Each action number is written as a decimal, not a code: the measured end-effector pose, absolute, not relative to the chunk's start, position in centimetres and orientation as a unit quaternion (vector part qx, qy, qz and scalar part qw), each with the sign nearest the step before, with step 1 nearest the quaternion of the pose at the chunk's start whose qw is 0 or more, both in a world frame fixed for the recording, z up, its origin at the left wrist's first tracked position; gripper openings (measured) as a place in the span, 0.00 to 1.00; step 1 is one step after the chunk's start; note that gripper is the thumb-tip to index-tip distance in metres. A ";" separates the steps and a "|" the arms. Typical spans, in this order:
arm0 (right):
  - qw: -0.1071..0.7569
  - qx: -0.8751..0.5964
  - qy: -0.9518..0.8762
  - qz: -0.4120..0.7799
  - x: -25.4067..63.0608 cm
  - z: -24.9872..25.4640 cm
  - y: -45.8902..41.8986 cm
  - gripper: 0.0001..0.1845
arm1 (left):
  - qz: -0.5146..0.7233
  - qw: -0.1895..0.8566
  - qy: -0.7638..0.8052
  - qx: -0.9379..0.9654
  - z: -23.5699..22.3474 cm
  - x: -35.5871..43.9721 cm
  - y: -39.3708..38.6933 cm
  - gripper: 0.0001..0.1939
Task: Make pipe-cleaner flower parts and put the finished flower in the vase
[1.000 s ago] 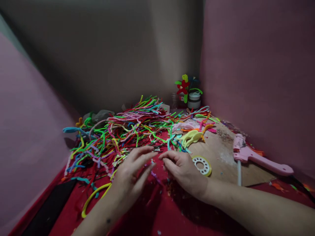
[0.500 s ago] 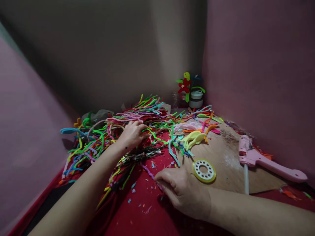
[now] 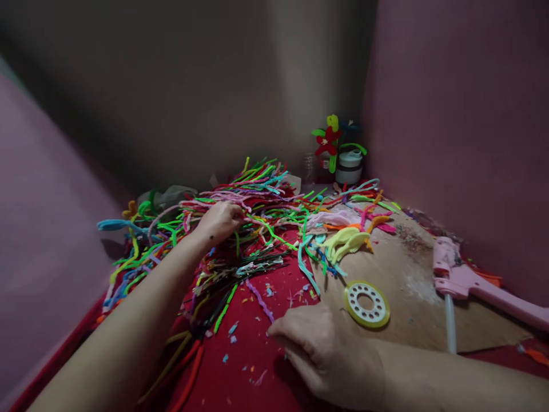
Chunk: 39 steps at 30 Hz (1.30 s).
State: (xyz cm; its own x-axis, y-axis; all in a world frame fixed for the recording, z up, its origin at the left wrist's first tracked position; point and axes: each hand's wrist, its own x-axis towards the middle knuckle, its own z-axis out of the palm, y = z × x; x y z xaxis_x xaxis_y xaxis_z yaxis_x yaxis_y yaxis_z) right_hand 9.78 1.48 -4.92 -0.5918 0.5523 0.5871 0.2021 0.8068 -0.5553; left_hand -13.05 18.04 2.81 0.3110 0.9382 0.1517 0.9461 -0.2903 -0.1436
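Note:
My left hand (image 3: 223, 222) reaches into a heap of colourful pipe cleaners (image 3: 244, 197), its fingers curled down and closed. Whatever lies between those fingertips is hidden. Lower down, my right hand (image 3: 315, 343) is closed in a pinch above the red cloth (image 3: 240, 372). From its fingertips a purple twisted pipe cleaner (image 3: 259, 300) runs up toward a bundle of dark, tinsel-like stems (image 3: 253, 266). The part of the purple piece inside my grip is covered by the fingers.
A ring of yellow tape (image 3: 367, 304) and a pink glue gun (image 3: 458, 274) lie on a brown board (image 3: 412, 320) at the right. Pale yellow fuzzy petals (image 3: 347, 243) rest at its left edge. Behind stand a lidded jar (image 3: 349, 167) and a red fuzzy flower (image 3: 328, 141).
The view has shifted slightly, so the board's items appear farther right. My left hand has drawn a little back and left over the heap. My right hand keeps its pinch.

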 end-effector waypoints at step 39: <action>0.371 -0.226 -0.862 0.262 10.0 -5.0 1.3 0.10 | 0.013 -0.014 -0.550 -0.835 0.1 -14.4 10.3 0.22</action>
